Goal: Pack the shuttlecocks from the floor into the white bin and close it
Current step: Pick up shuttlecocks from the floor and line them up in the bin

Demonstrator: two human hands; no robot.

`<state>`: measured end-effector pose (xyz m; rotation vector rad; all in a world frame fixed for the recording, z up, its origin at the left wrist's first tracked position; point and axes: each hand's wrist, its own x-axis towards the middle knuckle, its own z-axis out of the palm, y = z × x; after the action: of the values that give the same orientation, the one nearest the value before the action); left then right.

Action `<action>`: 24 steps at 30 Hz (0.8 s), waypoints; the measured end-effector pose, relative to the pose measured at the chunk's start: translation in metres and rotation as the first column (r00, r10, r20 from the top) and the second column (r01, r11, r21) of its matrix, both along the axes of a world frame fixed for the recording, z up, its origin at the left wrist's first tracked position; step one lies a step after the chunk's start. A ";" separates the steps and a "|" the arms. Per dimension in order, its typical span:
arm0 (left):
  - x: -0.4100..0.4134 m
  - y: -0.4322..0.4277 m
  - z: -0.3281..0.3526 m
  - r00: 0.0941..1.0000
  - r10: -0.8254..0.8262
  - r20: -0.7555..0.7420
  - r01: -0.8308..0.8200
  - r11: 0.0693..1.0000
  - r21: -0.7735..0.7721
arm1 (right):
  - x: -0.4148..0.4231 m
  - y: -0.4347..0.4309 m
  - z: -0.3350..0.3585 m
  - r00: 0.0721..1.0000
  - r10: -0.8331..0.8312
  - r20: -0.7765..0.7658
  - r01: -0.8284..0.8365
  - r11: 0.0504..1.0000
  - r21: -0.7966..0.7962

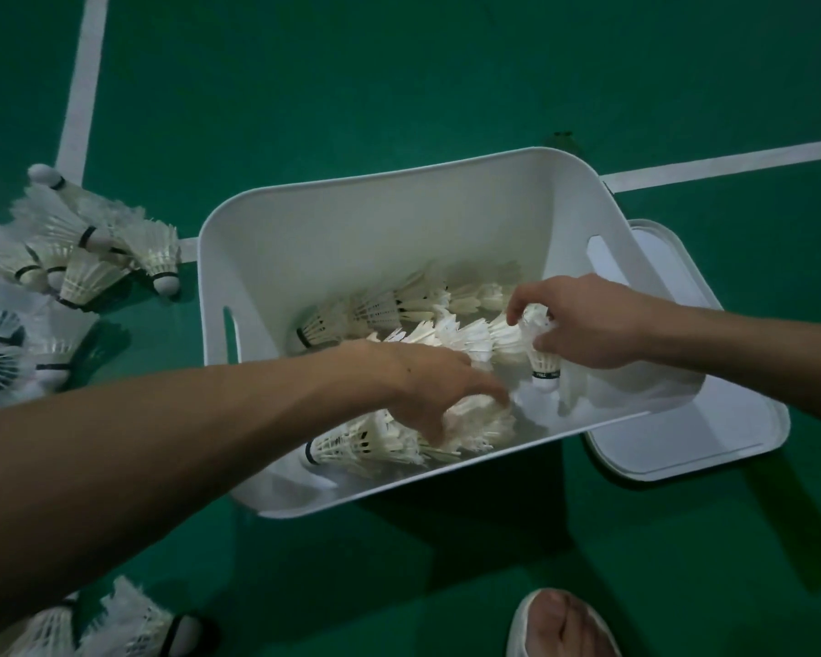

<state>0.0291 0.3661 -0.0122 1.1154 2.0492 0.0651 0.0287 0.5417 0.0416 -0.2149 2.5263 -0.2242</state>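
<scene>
Down in the white plastic bin (366, 182), the left hand (427, 381) has its grip curled round a row of white feather shuttlecocks (366, 443). The right hand (584, 324) has its grip pinched on the end of a second nested row (475, 339).

Dim light falls on a green court floor (399, 64) crossed by white painted lines (84, 78).

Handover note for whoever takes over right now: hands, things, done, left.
Left hand: grips the near row of shuttlecocks inside the bin.
Right hand: grips the end of the middle row.
Done: three rows lie in the bin, a far row included.
Left: pile of loose shuttlecocks on the floor left of the bin, a second pile nearer the person; lid on the floor at the bin's right, not yet on.
</scene>
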 end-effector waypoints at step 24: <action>-0.007 -0.001 -0.001 0.982 0.090 0.164 -0.072 0.991 -0.113 | 0.011 0.001 0.001 0.998 0.021 0.058 -0.028 0.991 0.134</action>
<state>0.0224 0.3647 -0.0130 0.9288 1.9225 0.0864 0.0402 0.5426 0.0423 -0.1831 2.4697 -0.0482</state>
